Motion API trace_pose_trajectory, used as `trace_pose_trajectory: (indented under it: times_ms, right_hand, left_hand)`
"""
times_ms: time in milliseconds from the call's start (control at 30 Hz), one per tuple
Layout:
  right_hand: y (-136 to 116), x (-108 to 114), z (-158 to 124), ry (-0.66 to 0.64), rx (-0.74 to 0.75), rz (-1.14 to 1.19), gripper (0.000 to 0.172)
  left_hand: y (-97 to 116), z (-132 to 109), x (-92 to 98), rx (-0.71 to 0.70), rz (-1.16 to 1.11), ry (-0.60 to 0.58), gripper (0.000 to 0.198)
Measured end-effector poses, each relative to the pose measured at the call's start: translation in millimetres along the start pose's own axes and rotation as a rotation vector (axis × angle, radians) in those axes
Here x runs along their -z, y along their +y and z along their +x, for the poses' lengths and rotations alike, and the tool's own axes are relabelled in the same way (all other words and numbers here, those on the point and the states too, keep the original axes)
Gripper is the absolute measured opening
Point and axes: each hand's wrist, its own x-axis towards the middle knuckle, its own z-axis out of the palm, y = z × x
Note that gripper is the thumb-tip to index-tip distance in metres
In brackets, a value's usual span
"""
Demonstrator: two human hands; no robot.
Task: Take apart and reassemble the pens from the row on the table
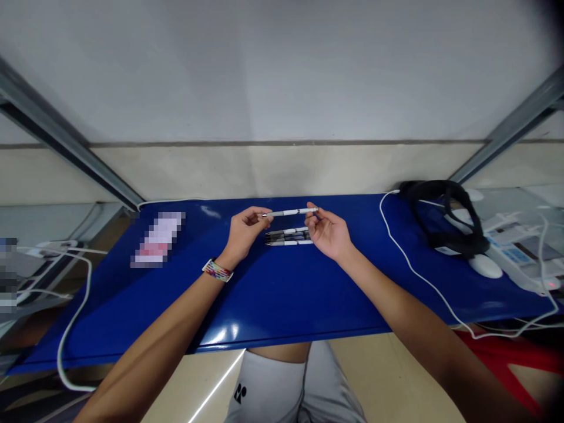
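A white pen with a grey grip is held level above the blue table, its tip pointing left. My left hand pinches it near the tip, thumb and fingers closed. At the other end, the fingertips of my right hand close on the pen's back end. Just below it on the table lies a small group of similar pens, side by side with their tips to the left. My right hand hides their back ends.
A blue-covered table spans the view. To the left lies a blurred-out pink and white item. On the right are a black headset, a white rounded device and a white cable. Metal posts stand at both back corners.
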Motion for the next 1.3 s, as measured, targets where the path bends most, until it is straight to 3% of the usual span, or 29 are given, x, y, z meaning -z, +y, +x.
trace_pose_trajectory:
  times_ms: [333, 533, 733, 1000, 1133, 1300]
  right_hand:
    - [0.4, 0.9, -0.6, 0.008, -0.004, 0.032, 0.024]
    - [1.2, 3.9, 1.9, -0.018, 0.0, 0.009, 0.016]
    - [1.7, 3.7, 2.3, -0.029, 0.019, -0.003, 0.024]
    - [2.1, 2.4, 2.0, 0.039, 0.0, 0.027, 0.018]
    - [1.4, 0.1, -0.2, 0.03, -0.001, 0.054, 0.025]
    - [0.0, 6.2, 1.7, -0.001, -0.002, 0.007, 0.022]
  left_hand:
    - [-0.1, 0.3, -1.2, 0.016, -0.023, 0.001, 0.028]
    - [-3.0, 0.8, -0.3, 0.009, -0.019, -0.008, 0.028]
    - [-3.4, 0.9, 0.6, 0.004, -0.01, -0.01, 0.027]
    - [-3.4, 0.5, 0.3, -0.001, -0.008, -0.014, 0.028]
    - [-2.0, 0.3, -0.2, -0.001, -0.005, -0.017, 0.027]
    - [-0.7, -0.4, -0.8, -0.001, -0.009, -0.021, 0.028]
